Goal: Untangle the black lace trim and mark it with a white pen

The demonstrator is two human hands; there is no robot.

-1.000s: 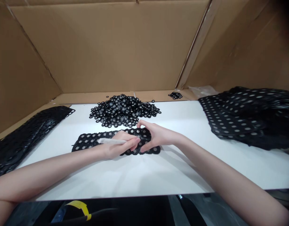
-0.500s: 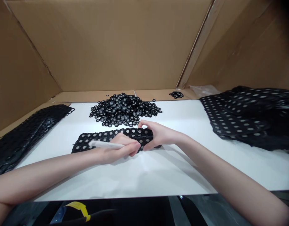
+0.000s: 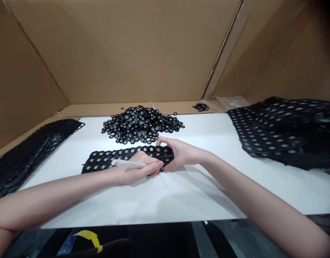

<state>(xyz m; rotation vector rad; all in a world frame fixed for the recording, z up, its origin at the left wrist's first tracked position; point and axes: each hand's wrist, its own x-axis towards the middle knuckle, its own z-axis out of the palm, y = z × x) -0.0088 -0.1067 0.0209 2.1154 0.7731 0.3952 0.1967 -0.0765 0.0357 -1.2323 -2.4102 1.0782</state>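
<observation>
My left hand (image 3: 139, 168) is closed round a slim white pen-like tool (image 3: 127, 163), its rear end pointing left. The tool's tip is hidden by my fingers, which rest at the near side of a black strip with rows of round light spots (image 3: 100, 159). This strip looks like a folded or stacked rubber sheet and lies flat in front of me. At its right end my right hand (image 3: 178, 154) grips it between thumb and curled fingers. Just behind the strip is a heap of small black rings (image 3: 138, 123).
A shiny black perforated sheet (image 3: 33, 154) lies at the left. At the right a larger spotted black sheet (image 3: 283, 132) is bunched up. A few loose rings (image 3: 201, 107) and clear plastic (image 3: 232, 103) lie by the cardboard wall (image 3: 127, 50). The white tabletop (image 3: 143, 208) ends near me.
My left hand and the white tool have shifted slightly right along the strip, the tool's rear end most visibly. My right hand keeps nearly the same place on the strip's end.
</observation>
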